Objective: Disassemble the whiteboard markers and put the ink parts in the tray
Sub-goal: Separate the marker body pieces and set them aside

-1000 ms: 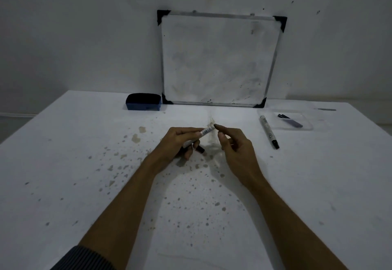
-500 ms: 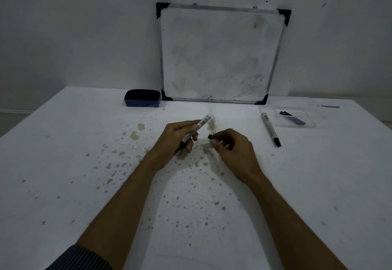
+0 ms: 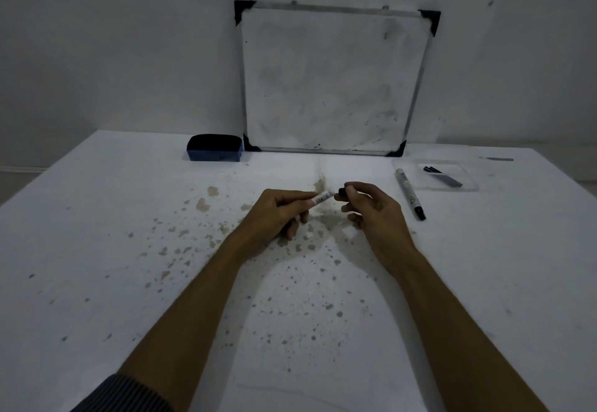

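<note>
My left hand point(image 3: 277, 214) grips a white marker barrel point(image 3: 322, 198) whose open end points right. My right hand point(image 3: 374, 211) pinches a small black end piece point(image 3: 341, 191) just off that open end, a short gap between them. Both hands hover above the stained middle of the white table point(image 3: 97, 266). A second whole marker point(image 3: 409, 192) with a black tip lies to the right. Beyond it sits a clear tray point(image 3: 471, 185) holding dark ink parts point(image 3: 442, 175).
A small whiteboard point(image 3: 332, 78) leans on the wall at the back of the table. A blue eraser point(image 3: 214, 148) lies to its left. A thin grey piece point(image 3: 499, 159) lies behind the tray near the far right edge.
My right hand pulled the black end piece off the barrel, dipped toward the table, and now holds it up by the barrel's open end. The left hand stayed about where it was.
</note>
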A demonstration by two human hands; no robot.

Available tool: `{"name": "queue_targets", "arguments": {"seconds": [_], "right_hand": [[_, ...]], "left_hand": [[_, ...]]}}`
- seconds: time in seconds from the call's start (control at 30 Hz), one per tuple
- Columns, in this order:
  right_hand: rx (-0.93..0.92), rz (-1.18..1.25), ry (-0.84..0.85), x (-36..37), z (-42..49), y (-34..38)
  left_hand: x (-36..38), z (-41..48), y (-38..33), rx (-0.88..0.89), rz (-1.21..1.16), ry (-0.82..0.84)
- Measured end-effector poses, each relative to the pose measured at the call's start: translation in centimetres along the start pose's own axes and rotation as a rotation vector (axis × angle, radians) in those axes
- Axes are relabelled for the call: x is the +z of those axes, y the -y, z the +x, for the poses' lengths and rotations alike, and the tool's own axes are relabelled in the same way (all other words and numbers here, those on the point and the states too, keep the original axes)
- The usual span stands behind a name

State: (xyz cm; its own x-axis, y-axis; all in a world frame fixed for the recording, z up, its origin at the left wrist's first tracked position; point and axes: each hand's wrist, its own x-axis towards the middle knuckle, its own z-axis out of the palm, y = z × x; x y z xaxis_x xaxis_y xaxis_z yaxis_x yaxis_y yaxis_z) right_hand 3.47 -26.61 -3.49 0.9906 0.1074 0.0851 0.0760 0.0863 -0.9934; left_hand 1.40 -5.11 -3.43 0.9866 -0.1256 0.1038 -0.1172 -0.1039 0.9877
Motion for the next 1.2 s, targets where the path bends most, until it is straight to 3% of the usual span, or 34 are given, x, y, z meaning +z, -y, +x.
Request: {"name": "queue_targets", "arguments": {"seconds": [0.33,0.53,0.87,1.2], "right_hand": [[-0.015,-0.054,-0.048,0.2,-0.1,-0.3],[-0.119,-0.265,-0.062,0.7,-0.4,-0.3],[-0.100,-0.132,0.055,0.6,-0.4,0.0],[-0.120,-0.130,0.049,0.7,-0.3,0.1]], "left_hand": [[0.1,-0.2,-0.1,0.013,0.045,0.022],[0.3,-0.3,0.1,0.013,0.072,0.003],[-0.8,-0.6,0.3,0.030,0.035,0.047],[-0.2,-0.1,0.3,-0.006,0.056,0.029]]}}
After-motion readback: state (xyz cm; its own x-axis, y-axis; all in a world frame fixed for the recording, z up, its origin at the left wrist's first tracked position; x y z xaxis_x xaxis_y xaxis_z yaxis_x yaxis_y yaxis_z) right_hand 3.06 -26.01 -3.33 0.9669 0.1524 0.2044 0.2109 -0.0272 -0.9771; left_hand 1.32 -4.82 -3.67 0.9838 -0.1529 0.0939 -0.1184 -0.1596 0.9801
